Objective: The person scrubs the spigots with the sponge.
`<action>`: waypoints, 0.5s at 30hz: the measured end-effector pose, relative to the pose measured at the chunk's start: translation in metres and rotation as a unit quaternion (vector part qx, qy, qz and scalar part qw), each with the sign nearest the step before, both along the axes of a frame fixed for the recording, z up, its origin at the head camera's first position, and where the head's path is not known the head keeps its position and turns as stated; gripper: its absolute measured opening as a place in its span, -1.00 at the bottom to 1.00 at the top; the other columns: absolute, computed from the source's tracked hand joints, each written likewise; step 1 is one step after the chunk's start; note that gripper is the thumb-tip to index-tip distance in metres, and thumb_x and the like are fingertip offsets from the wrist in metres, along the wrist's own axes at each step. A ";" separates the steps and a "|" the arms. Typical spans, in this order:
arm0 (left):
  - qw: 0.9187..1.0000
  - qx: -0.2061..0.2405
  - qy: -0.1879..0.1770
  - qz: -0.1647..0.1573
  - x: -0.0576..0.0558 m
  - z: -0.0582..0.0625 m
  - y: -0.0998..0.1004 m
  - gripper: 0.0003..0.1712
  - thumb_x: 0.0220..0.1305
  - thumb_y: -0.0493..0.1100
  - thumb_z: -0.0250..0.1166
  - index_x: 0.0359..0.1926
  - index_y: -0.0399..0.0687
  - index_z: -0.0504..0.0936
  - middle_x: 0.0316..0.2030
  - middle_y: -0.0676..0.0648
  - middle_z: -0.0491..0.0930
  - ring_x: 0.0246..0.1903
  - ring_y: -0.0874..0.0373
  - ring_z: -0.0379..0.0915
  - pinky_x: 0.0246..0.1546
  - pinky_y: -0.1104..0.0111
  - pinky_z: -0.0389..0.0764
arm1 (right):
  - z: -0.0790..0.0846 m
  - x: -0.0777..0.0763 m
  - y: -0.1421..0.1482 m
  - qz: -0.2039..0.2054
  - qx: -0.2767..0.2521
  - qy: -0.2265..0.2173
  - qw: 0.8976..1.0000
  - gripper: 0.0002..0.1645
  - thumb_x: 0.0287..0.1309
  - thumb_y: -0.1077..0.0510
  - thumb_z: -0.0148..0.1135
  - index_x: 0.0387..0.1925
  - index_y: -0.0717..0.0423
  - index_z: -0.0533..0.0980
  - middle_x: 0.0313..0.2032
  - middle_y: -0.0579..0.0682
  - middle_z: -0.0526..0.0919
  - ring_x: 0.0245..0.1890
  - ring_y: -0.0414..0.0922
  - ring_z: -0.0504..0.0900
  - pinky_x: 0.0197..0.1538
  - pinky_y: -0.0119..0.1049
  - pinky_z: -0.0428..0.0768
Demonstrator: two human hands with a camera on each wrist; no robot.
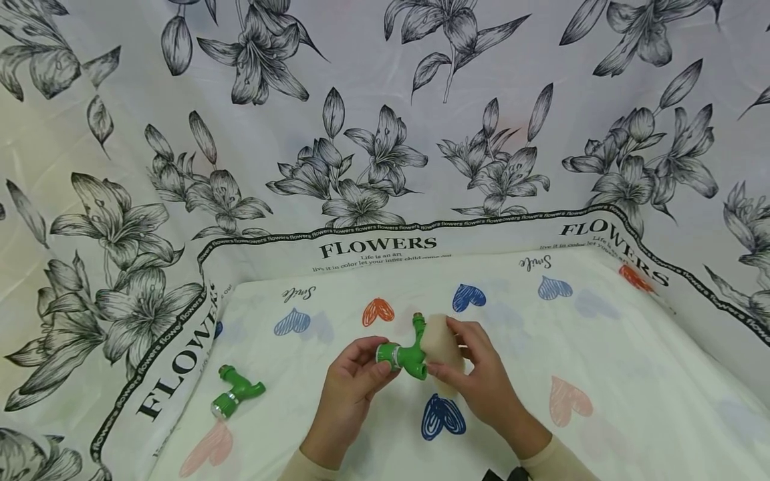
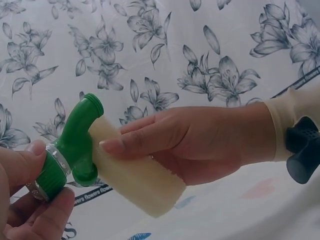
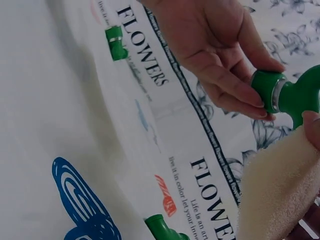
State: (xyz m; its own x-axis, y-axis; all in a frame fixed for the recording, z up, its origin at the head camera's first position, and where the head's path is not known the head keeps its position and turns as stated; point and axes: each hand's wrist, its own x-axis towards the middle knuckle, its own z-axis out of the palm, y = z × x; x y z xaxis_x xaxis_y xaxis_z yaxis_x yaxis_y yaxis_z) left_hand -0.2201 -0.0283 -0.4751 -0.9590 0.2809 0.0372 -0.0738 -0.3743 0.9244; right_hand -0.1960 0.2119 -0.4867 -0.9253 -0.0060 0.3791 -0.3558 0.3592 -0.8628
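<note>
In the head view a green tap (image 1: 414,357) with a silver ring is held above the cloth-covered surface. My left hand (image 1: 355,374) pinches its ribbed knob between thumb and fingers. My right hand (image 1: 484,367) grips a cream sponge (image 1: 442,344), whose face lies against the tap's body. The left wrist view shows the tap (image 2: 75,142) with the sponge (image 2: 142,182) beside its spouts and the right thumb pressed on the sponge. In the right wrist view the sponge (image 3: 280,185) hides part of the tap, and the right hand is mostly cut off.
A second green tap (image 1: 234,393) lies on the surface at the left. Another green piece (image 3: 161,227) is cut off at the right wrist view's lower edge. White cloth (image 1: 499,414) with printed hearts covers the surface; a flowered curtain (image 1: 373,167) stands around it.
</note>
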 end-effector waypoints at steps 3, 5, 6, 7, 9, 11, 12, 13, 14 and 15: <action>1.000 0.000 -0.001 0.005 0.000 0.000 -0.001 -0.57 0.44 -0.43 0.42 0.26 -0.33 0.56 0.13 -0.33 0.65 0.08 -0.06 0.70 0.18 0.03 0.68 | 0.002 0.003 -0.004 0.012 -0.010 0.010 1.000 -0.05 0.24 0.14 0.66 0.57 0.06 0.40 0.29 -0.06 0.50 0.20 -0.01 0.58 0.23 -0.06 0.70; 1.000 0.004 0.001 0.007 0.000 0.000 -0.001 -0.56 0.44 -0.44 0.42 0.27 -0.36 0.55 0.14 -0.33 0.65 0.09 -0.08 0.70 0.19 0.03 0.68 | 0.003 0.004 -0.006 0.025 -0.018 0.015 0.999 -0.06 0.24 0.16 0.65 0.56 0.02 0.41 0.29 -0.08 0.50 0.20 0.00 0.58 0.22 -0.09 0.71; 1.000 0.007 0.002 0.008 0.000 0.000 -0.001 -0.56 0.45 -0.44 0.41 0.28 -0.37 0.54 0.14 -0.33 0.65 0.10 -0.08 0.70 0.19 0.03 0.67 | 0.003 0.004 -0.006 0.033 -0.024 0.017 0.999 -0.07 0.24 0.17 0.65 0.56 0.00 0.41 0.28 -0.08 0.50 0.20 0.01 0.57 0.22 -0.10 0.71; 1.000 0.011 0.004 0.008 0.000 0.000 -0.001 -0.55 0.45 -0.45 0.41 0.28 -0.39 0.52 0.14 -0.33 0.65 0.11 -0.09 0.70 0.19 0.03 0.67 | 0.004 0.005 -0.007 0.041 -0.032 0.019 0.998 -0.07 0.25 0.18 0.65 0.56 -0.02 0.41 0.28 -0.08 0.50 0.21 0.03 0.57 0.22 -0.10 0.71; 1.000 0.017 0.008 0.009 0.000 0.000 -0.001 -0.54 0.46 -0.45 0.40 0.29 -0.40 0.51 0.16 -0.34 0.64 0.13 -0.10 0.69 0.20 0.02 0.67 | 0.006 0.005 -0.008 0.058 -0.046 0.023 0.997 -0.09 0.27 0.20 0.62 0.56 -0.03 0.41 0.27 -0.07 0.51 0.20 0.07 0.56 0.21 -0.12 0.72; 1.000 0.021 0.013 0.009 -0.001 0.000 -0.002 -0.54 0.47 -0.45 0.39 0.30 -0.40 0.50 0.17 -0.34 0.63 0.14 -0.10 0.68 0.20 0.02 0.66 | 0.008 0.006 -0.008 0.073 -0.059 0.028 0.995 -0.11 0.29 0.22 0.60 0.57 -0.02 0.41 0.27 -0.06 0.51 0.19 0.11 0.56 0.20 -0.12 0.72; 1.000 0.023 0.015 0.010 -0.001 0.000 -0.002 -0.55 0.47 -0.45 0.38 0.30 -0.38 0.51 0.18 -0.34 0.63 0.14 -0.10 0.68 0.20 0.02 0.66 | 0.009 0.006 -0.008 0.079 -0.065 0.030 0.994 -0.12 0.30 0.24 0.59 0.56 -0.01 0.41 0.26 -0.04 0.52 0.19 0.12 0.56 0.19 -0.12 0.73; 0.999 0.026 0.017 0.010 0.000 0.000 -0.002 -0.55 0.48 -0.45 0.38 0.30 -0.38 0.51 0.18 -0.34 0.63 0.14 -0.10 0.68 0.20 0.01 0.66 | 0.010 0.006 -0.008 0.084 -0.069 0.031 0.994 -0.13 0.30 0.25 0.58 0.56 -0.01 0.41 0.26 -0.04 0.52 0.18 0.13 0.56 0.19 -0.12 0.73; 0.999 0.029 0.019 0.010 0.000 0.000 -0.002 -0.55 0.48 -0.45 0.37 0.30 -0.37 0.52 0.19 -0.33 0.63 0.14 -0.09 0.68 0.21 0.01 0.65 | 0.011 0.006 -0.008 0.088 -0.071 0.031 0.993 -0.13 0.30 0.26 0.57 0.56 0.00 0.41 0.26 -0.03 0.52 0.18 0.12 0.56 0.18 -0.13 0.73; 0.999 0.032 0.021 0.010 0.000 0.000 -0.002 -0.55 0.48 -0.45 0.37 0.31 -0.37 0.51 0.19 -0.33 0.63 0.14 -0.09 0.68 0.21 0.00 0.65 | 0.011 0.006 -0.008 0.091 -0.074 0.030 0.993 -0.13 0.30 0.27 0.57 0.56 0.01 0.41 0.27 -0.03 0.52 0.18 0.12 0.57 0.18 -0.14 0.73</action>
